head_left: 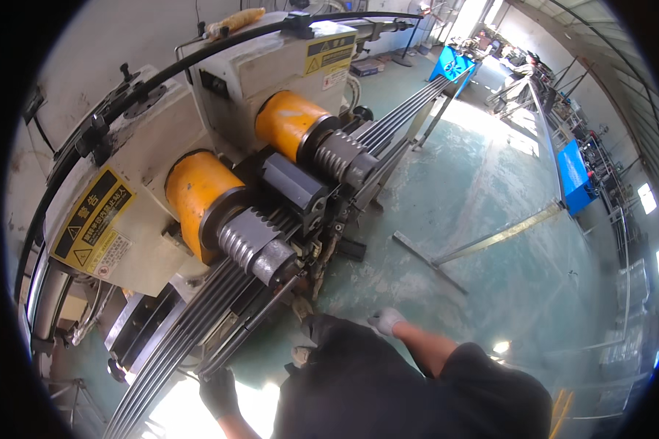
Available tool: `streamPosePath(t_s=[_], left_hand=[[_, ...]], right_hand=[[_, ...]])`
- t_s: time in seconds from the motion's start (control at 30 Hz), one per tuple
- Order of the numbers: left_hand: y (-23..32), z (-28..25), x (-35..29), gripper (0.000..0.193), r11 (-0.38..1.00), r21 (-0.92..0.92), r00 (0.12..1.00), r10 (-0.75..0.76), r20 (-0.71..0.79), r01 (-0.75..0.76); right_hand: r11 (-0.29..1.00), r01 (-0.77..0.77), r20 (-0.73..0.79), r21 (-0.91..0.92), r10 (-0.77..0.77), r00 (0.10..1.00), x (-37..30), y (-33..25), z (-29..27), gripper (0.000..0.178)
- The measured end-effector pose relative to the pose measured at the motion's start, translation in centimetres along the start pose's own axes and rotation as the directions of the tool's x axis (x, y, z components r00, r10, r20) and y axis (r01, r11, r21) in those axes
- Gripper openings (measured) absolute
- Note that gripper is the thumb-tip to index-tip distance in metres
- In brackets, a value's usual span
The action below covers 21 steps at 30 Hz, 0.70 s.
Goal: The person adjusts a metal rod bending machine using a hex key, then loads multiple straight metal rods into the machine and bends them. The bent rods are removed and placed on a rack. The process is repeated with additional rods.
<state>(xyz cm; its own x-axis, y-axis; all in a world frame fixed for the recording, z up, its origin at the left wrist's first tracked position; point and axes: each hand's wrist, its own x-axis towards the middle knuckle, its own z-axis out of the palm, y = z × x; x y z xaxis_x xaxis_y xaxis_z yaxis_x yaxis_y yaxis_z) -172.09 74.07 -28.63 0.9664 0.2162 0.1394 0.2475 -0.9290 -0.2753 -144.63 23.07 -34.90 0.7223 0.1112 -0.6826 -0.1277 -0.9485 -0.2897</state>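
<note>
My left hand, in a dark glove, is at the lower left, closed around the near end of a metal rod. That rod slants up toward the machine's rollers, beside a row of long parallel metal rods. My right hand, in a pale glove, hangs over the floor to the right of my body. Its fingers look curled, and nothing shows in them. Two ridged metal rollers with orange cylindrical housings sit above the rods, just ahead of me.
The pale machine body fills the left, with a black hose arching over it. Rods run to a blue stand at the far end. A metal floor stand is at the right, near a blue panel. Another person is far off.
</note>
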Motion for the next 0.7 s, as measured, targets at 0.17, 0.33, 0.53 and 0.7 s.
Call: streamPosePath(t_s=[0.17, 0.33, 0.53, 0.7], left_hand=[[-0.9, 1.3, -1.7, 0.018, 0.995, 0.096, 1.000, -0.024, 0.018, 0.022], [-7.7, -0.1, -3.0, 0.035, 0.965, 0.186, 0.948, -0.222, 0.226, 0.182], [-10.8, -13.6, -2.0, 0.035, -0.266, 0.912, 0.940, -0.228, 0.256, -0.312], [-8.9, -16.1, 0.9, 0.046, 0.875, -0.043, 0.775, -0.449, -0.445, 0.483]], right_hand=[[0.986, -0.123, -0.225, 0.112, 0.145, 0.964, -0.4, 3.9, -4.9, 0.054], [0.958, 0.018, -0.590, 0.285, 0.160, 0.791, 3.0, 0.4, -18.8, 0.051], [0.877, 0.444, -0.902, 0.184, -0.028, 0.430, 2.2, -8.9, -36.3, 0.047], [0.903, 0.408, -0.889, -0.138, -0.294, 0.351, 0.8, -16.1, -43.8, 0.061]])
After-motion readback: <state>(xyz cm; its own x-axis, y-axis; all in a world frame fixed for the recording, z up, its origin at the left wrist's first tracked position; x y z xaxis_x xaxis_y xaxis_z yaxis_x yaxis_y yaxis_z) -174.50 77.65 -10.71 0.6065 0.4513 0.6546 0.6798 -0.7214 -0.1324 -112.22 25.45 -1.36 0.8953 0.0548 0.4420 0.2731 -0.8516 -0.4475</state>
